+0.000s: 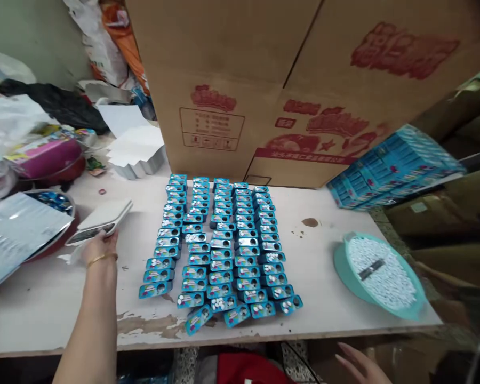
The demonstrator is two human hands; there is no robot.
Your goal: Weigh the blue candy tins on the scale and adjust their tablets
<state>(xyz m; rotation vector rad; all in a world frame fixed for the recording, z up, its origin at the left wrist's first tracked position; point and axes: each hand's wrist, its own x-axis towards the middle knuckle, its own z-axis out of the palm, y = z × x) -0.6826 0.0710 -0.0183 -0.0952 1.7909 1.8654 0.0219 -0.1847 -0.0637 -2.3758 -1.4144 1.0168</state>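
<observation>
Many tins (222, 265) overlapping; right hand (360, 362) cut off.

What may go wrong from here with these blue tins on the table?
The teal basin of white candies sits near the right edge of the table, so a bump might spill it. The blue tins stand in tight rows, and the askew front tin could get knocked. The left hand, holding what looks like a white-cased phone, is close beside the rows and might catch them.
</observation>
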